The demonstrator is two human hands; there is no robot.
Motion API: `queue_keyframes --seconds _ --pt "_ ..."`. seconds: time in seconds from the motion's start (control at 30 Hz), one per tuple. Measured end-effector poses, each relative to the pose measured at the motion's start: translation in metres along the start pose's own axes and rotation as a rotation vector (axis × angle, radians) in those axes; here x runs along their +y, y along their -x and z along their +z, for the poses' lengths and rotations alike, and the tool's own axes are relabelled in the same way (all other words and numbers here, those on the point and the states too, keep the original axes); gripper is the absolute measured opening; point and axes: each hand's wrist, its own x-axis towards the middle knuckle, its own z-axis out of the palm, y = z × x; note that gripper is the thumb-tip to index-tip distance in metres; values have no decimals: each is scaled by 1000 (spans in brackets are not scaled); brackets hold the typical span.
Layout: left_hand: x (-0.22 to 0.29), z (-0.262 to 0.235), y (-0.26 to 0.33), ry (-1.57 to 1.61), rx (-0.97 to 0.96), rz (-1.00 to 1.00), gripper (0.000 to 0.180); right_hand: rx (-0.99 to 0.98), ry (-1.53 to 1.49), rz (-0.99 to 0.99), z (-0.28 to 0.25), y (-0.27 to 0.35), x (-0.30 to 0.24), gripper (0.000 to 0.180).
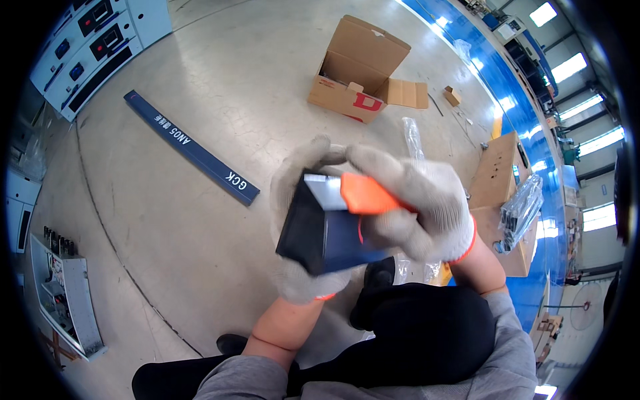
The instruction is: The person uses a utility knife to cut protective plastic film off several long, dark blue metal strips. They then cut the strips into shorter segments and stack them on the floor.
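In front of my lap I hold a dark blue and black panel strip (347, 241), seen nearly end-on. My left hand (293, 160), in a pale knitted glove, is wrapped round its far side; most of that palm is hidden behind the strip. My right hand (427, 200), gloved likewise with an orange cuff, pinches a bright orange piece (370, 193) against the strip's upper side. A pale silvery patch shows beside the orange; whether it is a blade or the strip's own surface I cannot tell. Both hands are a little blurred.
A similar long blue strip with white lettering (190, 147) lies on the floor. Beyond my hands stands an open cardboard box (347, 100). At right are another carton (497, 167) and a plastic-wrapped part (520, 210). Grey cabinets (100, 47) and an open metal enclosure (83, 300) line the left.
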Motion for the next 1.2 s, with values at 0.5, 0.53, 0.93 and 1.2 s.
queue_keyframes --seconds 0.5,0.53,0.93,1.2 --pt "-15 9 -3 345 255 -97 111 -79 9 -137 17 14 -1 65" --pt "-12 10 -3 329 254 -122 112 -39 -8 -140 22 16 6 65" --pt "-7 8 1 272 95 -172 111 -26 -49 -105 23 21 12 65" --pt "-11 9 12 51 20 -44 77 152 -127 49 30 16 13 59"
